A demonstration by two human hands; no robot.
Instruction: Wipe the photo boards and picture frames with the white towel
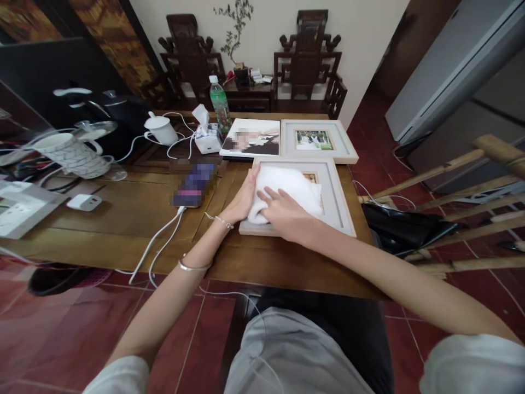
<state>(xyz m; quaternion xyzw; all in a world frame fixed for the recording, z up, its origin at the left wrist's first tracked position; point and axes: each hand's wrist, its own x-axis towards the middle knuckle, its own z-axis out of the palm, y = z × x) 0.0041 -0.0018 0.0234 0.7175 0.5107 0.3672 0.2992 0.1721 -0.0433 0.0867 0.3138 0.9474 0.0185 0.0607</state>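
Observation:
A light wooden picture frame (344, 210) with a grey mat lies on the table in front of me. A folded white cloth (289, 183) is spread over its left and middle parts, hiding most of the small picture inside. My right hand (287, 216) holds the cloth against the frame, its fingers bent into the fabric near the lower left. At the frame's left side, my left hand (245, 198) grips the edge with its fingers pointing away from me. Part of that edge is hidden by the hand and cloth.
Behind lie a second frame (348, 143) and a photo panel (250, 127). A bottle (220, 104), tissue box (208, 139) and phone (194, 185) with white cables stand or lie to the left. Mugs, a lidded cup (161, 130) and a power strip (20, 210) are farther left.

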